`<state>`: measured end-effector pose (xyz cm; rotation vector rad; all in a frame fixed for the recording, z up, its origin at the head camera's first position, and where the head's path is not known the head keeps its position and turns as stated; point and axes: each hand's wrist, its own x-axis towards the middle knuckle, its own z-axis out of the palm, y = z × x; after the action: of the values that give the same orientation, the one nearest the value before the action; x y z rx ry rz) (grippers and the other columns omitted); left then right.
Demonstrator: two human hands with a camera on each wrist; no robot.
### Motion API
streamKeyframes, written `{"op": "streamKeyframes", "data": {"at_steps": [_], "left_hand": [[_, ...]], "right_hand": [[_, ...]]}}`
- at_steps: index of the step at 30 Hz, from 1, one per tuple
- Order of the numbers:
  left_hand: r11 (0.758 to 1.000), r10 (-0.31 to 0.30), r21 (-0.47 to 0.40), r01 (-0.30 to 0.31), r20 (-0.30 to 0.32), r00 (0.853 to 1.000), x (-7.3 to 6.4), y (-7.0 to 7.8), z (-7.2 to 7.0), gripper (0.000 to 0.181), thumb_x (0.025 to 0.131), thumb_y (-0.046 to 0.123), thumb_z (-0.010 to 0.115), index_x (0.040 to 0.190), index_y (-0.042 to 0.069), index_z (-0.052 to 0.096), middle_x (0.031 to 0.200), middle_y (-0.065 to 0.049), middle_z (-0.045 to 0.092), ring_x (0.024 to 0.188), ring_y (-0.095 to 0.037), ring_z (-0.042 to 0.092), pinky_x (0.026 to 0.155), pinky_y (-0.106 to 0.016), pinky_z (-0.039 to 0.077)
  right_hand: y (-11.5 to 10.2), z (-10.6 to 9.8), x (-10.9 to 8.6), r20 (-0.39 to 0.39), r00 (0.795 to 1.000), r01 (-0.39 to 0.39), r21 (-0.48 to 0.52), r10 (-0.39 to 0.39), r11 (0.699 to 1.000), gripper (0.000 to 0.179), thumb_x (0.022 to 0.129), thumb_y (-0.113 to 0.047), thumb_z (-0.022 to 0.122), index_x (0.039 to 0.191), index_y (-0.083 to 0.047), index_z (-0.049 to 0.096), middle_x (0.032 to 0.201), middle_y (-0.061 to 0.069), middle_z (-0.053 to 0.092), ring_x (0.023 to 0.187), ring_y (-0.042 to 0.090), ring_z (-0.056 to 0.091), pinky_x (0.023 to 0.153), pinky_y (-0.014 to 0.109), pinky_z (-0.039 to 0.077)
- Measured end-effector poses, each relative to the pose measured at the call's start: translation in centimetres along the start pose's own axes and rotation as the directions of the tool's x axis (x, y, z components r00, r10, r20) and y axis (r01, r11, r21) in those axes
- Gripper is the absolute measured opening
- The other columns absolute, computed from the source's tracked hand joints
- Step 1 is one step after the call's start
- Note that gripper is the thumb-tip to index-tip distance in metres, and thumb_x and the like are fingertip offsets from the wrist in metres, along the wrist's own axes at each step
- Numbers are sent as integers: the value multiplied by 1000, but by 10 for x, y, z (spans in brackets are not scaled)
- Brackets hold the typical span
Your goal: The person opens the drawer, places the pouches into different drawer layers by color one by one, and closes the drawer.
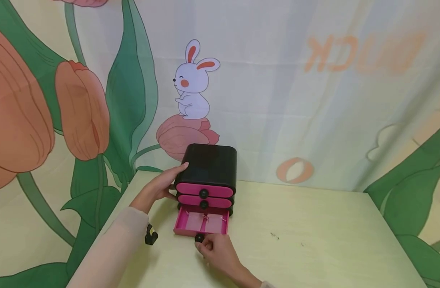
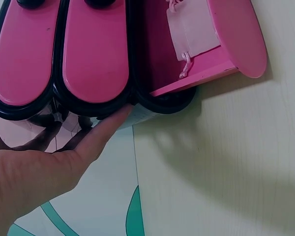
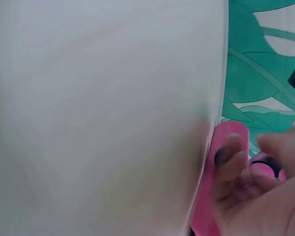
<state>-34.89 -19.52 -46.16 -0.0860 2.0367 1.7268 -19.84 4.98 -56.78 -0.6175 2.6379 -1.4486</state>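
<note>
A black desktop drawer unit with pink drawer fronts stands at the table's back edge. Its bottom drawer is pulled out, with pale pink drawstring pouches lying inside. My left hand rests against the unit's left side, its fingers spread along the wall in the left wrist view. At the front of the open drawer, my right hand is right by the black round knob. The right wrist view is blurred, but thumb and fingers look apart there, with the knob beyond the fingertips.
The two upper drawers are shut. Near my left wrist is a small black object with a yellow mark. A printed curtain hangs behind the pale table. Small dark marks show on the tabletop to the right.
</note>
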Motion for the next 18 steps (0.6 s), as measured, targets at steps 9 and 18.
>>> {"op": "streamKeyframes", "data": {"at_steps": [9, 18], "left_hand": [[1000, -14, -12, 14, -15, 1000, -2, 1, -1, 91, 102, 71, 50, 169, 17, 23, 171, -18, 23, 149, -58, 31, 100, -75, 47], [1000, -2, -15, 2, -5, 1000, 0, 0, 3, 92, 100, 73, 52, 168, 16, 26, 167, -20, 29, 147, -57, 34, 100, -75, 48]], "right_hand": [[5, 14, 19, -99, 990, -107, -110, 97, 988, 44, 94, -29, 82, 55, -18, 64, 48, -17, 48, 47, 3, 44, 43, 23, 34], [20, -4, 53, -142, 987, -92, -76, 81, 993, 38, 98, -21, 76, 62, -11, 70, 46, -12, 52, 38, 3, 50, 39, 22, 39]]}}
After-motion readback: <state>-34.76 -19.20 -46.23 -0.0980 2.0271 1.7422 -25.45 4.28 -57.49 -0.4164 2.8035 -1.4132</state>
